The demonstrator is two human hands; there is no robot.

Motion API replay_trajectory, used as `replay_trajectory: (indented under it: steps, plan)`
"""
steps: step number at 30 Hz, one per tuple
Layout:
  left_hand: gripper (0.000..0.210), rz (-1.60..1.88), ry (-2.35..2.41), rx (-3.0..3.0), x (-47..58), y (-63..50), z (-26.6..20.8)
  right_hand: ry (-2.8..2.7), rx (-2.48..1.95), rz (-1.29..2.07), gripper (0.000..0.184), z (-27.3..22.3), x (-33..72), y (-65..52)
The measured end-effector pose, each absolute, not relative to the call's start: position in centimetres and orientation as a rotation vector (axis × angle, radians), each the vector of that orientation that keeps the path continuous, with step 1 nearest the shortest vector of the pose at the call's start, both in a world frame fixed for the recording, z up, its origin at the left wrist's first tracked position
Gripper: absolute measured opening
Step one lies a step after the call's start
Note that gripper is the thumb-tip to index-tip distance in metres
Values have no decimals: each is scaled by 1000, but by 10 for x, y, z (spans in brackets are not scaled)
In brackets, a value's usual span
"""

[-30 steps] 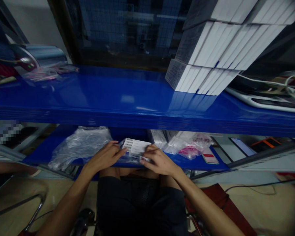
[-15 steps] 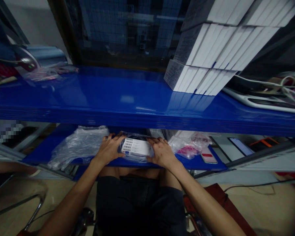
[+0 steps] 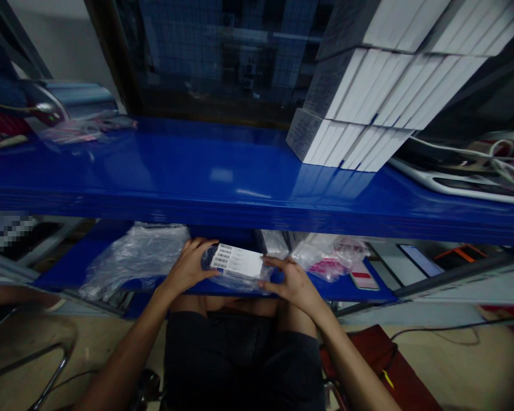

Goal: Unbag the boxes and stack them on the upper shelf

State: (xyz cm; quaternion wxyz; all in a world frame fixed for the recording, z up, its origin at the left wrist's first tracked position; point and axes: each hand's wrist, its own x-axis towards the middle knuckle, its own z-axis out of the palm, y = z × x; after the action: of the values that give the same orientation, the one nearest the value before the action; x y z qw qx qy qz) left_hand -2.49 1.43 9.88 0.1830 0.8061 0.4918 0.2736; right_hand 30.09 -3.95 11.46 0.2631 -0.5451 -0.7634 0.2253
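A small white box (image 3: 239, 261) with a column of barcodes and a dark blue end lies above my lap, with clear plastic film about it. My left hand (image 3: 192, 265) grips its left end, thumb along the near edge and fingers on the far edge. At the right end, the thumb and fingers of my right hand (image 3: 290, 281) bend round the box's corners and the film. The box's underside is hidden. Beside my left hand is a heap of clear plastic bags (image 3: 141, 251) on the lower blue shelf (image 3: 300, 291).
Stacked white boxes (image 3: 351, 108) stand on the upper blue shelf (image 3: 188, 165). On the lower shelf, right, lie a crumpled plastic bag with pink in it (image 3: 329, 257) and a phone (image 3: 364, 275). A reddish-brown stool (image 3: 381, 354) is at lower right.
The box has tilted, its right end dropping slightly, and its white face shows more fully. My right hand has shifted a little right and its fingers have opened out from the film.
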Motion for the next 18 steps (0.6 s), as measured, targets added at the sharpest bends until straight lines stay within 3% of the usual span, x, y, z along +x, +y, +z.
replay_trajectory:
  steps: [2,3,5,8,12,15,18]
  plan:
    - [87,778,1369,2279,-20,12,106,-2120,-1424,366,32,137,287,-33]
    - [92,762,1332,2280,-16,11,108,-2154,-1380,299,29,145,277,-28]
    - [101,728,1258,2274,-9,9,108,-2256,-1326,258,40,153,256,-15]
    - [111,742,1203,2221,-2,8,99,-2476,-1420,348,72,151,229,6]
    - [123,832,1204,2083,-3,9,85,-2490,-1423,481,90,145,220,20]
    - [126,912,1232,2002,-7,13,80,-2252,-1290,508,94,145,236,17]
    - [118,996,1264,1975,-9,18,82,-2075,-1092,428,80,144,257,6]
